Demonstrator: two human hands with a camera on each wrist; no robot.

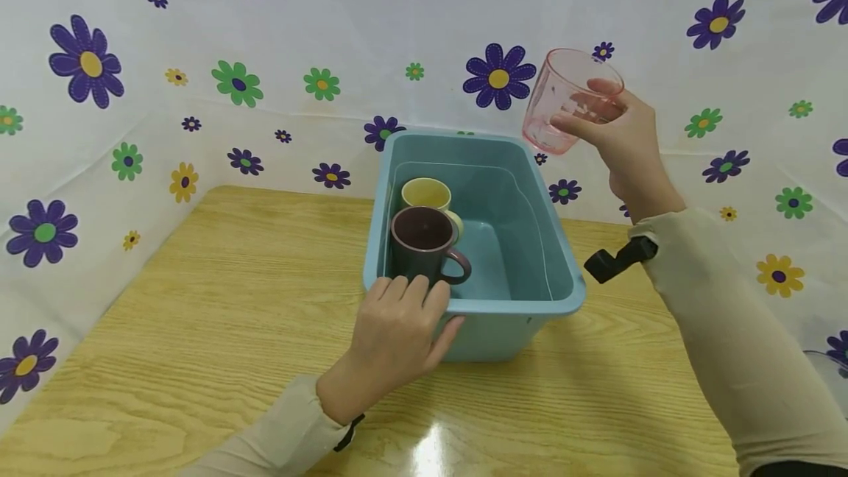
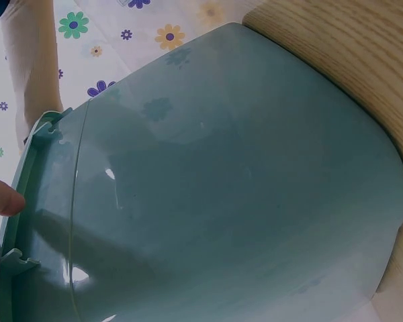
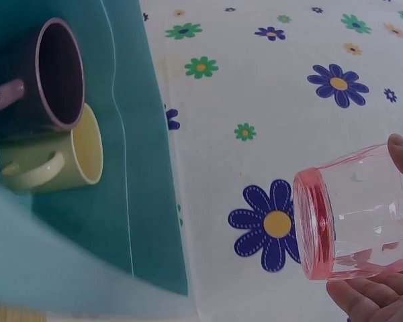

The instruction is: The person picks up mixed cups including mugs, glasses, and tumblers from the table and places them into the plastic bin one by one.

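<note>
A clear pink drinking glass (image 1: 553, 105) is held up by my right hand (image 1: 626, 135), its thumb and fingers around the side. The glass tilts slightly, above the back right of a blue plastic tub (image 1: 483, 308). My left hand (image 1: 400, 326) grips the tub's front rim, fingers over the edge and thumb below it. Inside the tub, at its left side, stand a dark purple mug (image 1: 420, 252) and, behind it, a pale yellow mug (image 1: 427, 190). The right wrist view shows the glass's thick pink base (image 3: 314, 225) beside the tub. The left wrist view is mostly the tub's outer wall (image 2: 221, 168).
The tub stands on a wood-grain table (image 1: 218, 300). A white sheet with printed flowers (image 1: 397, 28) hangs behind and at both sides. The tub's right half shows bare floor (image 1: 486, 252). A black strap (image 1: 619, 260) sits at the right sleeve's cuff.
</note>
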